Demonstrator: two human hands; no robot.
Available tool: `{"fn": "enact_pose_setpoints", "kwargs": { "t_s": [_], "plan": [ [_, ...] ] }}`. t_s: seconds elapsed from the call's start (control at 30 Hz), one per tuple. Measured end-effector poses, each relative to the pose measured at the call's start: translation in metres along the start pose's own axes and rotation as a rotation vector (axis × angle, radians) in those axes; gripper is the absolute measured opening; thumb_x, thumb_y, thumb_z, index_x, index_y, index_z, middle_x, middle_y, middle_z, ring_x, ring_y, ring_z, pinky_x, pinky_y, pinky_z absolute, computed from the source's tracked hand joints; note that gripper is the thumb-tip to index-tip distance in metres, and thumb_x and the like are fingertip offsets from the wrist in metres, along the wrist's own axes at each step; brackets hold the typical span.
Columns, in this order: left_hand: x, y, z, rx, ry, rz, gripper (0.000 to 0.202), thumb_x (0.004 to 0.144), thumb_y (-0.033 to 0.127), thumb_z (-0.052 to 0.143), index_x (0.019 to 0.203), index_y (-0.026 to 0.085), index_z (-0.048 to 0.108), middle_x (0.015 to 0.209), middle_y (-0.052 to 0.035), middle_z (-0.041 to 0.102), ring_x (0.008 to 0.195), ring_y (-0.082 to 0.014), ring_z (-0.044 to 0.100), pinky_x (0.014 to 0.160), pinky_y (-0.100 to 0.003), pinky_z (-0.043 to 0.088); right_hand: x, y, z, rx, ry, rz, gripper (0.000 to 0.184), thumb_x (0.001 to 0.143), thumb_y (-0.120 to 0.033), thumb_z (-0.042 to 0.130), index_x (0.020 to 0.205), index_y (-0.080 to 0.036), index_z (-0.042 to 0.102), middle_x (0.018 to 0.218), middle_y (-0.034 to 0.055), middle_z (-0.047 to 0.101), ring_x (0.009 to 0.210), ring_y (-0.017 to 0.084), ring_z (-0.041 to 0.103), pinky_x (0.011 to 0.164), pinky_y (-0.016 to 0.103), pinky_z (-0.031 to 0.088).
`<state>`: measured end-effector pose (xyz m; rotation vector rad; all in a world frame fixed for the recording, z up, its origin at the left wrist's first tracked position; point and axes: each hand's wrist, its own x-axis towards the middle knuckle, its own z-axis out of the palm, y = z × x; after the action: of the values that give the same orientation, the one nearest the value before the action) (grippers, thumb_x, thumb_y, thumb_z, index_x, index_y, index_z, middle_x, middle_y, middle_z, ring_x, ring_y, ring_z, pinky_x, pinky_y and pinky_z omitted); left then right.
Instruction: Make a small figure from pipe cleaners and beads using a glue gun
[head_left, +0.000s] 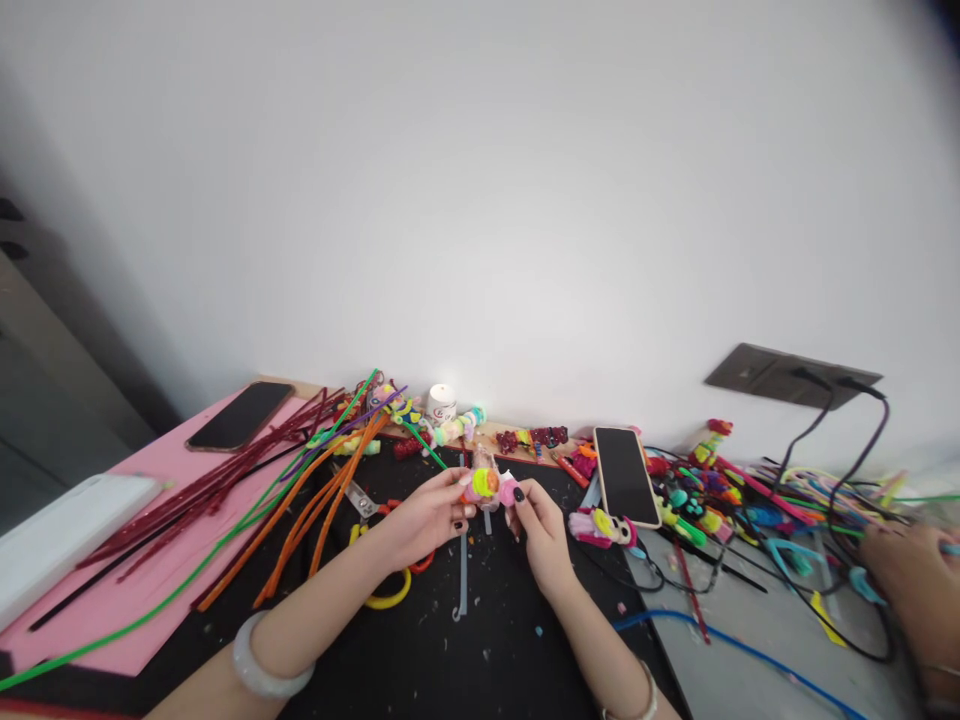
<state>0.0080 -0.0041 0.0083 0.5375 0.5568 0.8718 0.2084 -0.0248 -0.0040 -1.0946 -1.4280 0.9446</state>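
Over the black mat (420, 660), my left hand (427, 520) is closed on a small fuzzy pipe-cleaner figure (484, 485) in orange, yellow and pink. Fingers of my right hand (536, 525) pinch a pink fuzzy piece (510, 490) right beside it; I cannot tell whether the two are joined. Beneath the hands lie clear glue sticks (463, 580). Scissors with yellow handles (390, 590) rest partly behind my left forearm. Right of my right hand lies a pink and white pipe-cleaner figure (604, 526).
Pipe cleaners (300, 500) spread across a pink board (150, 560) at left, with a dark phone (240, 415). A paper cup (441, 403) stands by the wall. Another phone (626, 475), cables (847, 470) and colourful pieces (705, 500) crowd the right. Another person's hand (911, 570) is at far right.
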Motion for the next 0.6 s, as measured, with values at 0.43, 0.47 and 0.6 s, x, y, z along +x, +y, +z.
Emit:
{"fn": "enact_pose_setpoints", "kwargs": {
  "t_s": [0.43,0.47,0.6],
  "plan": [
    [-0.0014,-0.0043,0.0079,0.086,0.002,0.036,0.044,0.069,0.019,0.089,0.107,0.021,0.068,0.094,-0.0012,0.07,0.081,-0.0149,0.064,0.07,-0.028,0.043,0.0009,0.001,0.0032,0.024,-0.113,-0.008,0.064,0.096,-0.086,0.059,0.073,-0.026,0.053,0.057,-0.0069,0.043,0.05,0.014,0.035,0.048,0.026,0.027],
    [-0.0009,-0.0046,0.0081,0.099,0.013,0.055,0.042,0.068,0.018,0.087,0.106,0.02,0.069,0.095,-0.0012,0.07,0.081,-0.0149,0.064,0.07,-0.028,0.043,0.0004,0.0009,0.0036,0.01,-0.115,-0.014,0.064,0.096,-0.086,0.058,0.073,-0.026,0.053,0.057,-0.0067,0.043,0.05,0.014,0.035,0.048,0.026,0.027],
    [0.0003,-0.0048,0.0087,0.153,0.041,0.091,0.037,0.068,0.018,0.082,0.102,0.02,0.071,0.098,-0.0016,0.071,0.083,-0.0156,0.064,0.071,-0.028,0.043,-0.0006,0.0002,0.0044,-0.031,-0.109,-0.035,0.065,0.098,-0.086,0.056,0.072,-0.026,0.052,0.058,-0.0064,0.043,0.051,0.014,0.035,0.049,0.026,0.027]
  ]
}}
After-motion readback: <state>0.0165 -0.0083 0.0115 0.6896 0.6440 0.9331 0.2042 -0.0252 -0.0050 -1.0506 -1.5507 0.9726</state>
